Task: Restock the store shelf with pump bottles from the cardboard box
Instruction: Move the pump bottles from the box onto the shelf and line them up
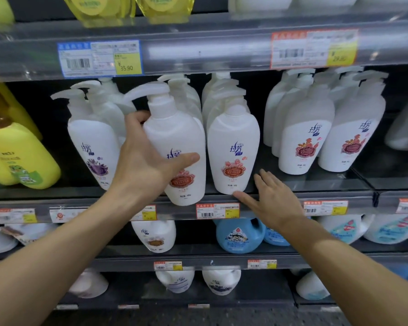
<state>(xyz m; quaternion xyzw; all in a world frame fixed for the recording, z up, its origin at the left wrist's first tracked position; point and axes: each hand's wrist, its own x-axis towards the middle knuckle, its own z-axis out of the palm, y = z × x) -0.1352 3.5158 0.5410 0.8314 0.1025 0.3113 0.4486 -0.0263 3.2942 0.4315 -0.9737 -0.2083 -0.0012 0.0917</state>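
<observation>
Bottles with purple labels (97, 147) stand at nine o'clock on the shelf (316, 182). Next, the left hand (146, 156) is wrapped around a white pump bottle (177, 142), with its bottom hanging past the shelf edge. At three o'clock of it stands a matching bottle (233, 149). The right hand (271, 198) is open and flat, thumb touching that bottle. Push the held bottle straight back and keep it upright. No cardboard box shows.

White pump bottles (174, 147) bear red flower labels; neighbouring bottles (21, 149) are yellow.
</observation>
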